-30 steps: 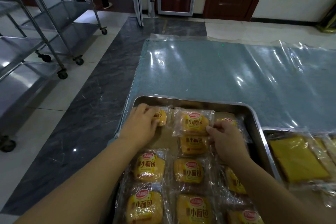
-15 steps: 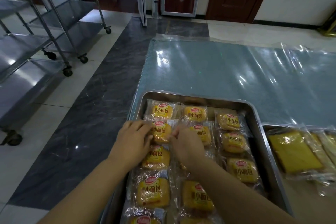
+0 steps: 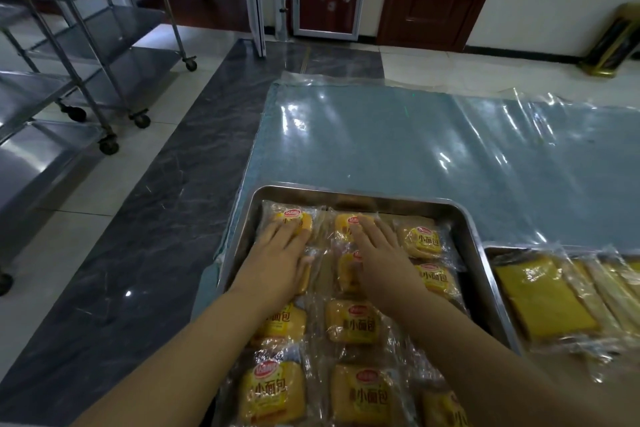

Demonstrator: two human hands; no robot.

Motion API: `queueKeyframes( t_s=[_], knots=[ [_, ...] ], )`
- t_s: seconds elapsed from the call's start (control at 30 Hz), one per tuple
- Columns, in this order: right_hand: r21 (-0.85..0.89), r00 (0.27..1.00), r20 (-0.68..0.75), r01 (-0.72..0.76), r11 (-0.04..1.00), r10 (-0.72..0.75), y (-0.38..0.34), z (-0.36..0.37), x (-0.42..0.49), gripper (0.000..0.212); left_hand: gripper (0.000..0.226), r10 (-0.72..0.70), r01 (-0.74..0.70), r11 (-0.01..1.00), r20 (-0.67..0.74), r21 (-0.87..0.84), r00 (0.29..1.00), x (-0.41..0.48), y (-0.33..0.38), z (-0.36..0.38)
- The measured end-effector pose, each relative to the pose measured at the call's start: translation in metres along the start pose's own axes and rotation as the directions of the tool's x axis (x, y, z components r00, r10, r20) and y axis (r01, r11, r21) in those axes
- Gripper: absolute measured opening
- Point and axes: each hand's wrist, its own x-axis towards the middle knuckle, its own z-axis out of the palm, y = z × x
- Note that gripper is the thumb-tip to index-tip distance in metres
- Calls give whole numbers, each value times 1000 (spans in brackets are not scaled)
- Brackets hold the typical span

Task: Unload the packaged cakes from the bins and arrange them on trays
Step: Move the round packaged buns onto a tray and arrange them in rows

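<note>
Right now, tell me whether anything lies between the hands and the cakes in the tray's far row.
Nothing visible does. The left hand lies flat on the far-left cake, the right hand on the middle cake, both inside the tray.

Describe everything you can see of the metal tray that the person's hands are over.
The tray is shiny silver metal, rectangular, with rounded corners and low raised walls. It lies flat on the blue table cover near its left edge, a second tray close on its right. Rows of packaged cakes in clear wrappers fill it. The left hand and right hand rest flat on cakes in the far rows.
</note>
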Motion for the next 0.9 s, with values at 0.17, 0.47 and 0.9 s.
queueKeyframes(
  t_s=[0.17,0.47,0.9],
  knots=[
    [-84,976,199,101,991,-82,8,14,6,61,55,-60,46,996,193,79,979,13,-5,12],
    [14,988,153,-12,1000,10,4,16,2,57,55,-49,40,998,211,48,976,12,-5,17],
    [104,988,-113,-96,990,108,29,-1,-24,49,50,35,-33,999,102,-25,994,14,18,9]
  ],
)
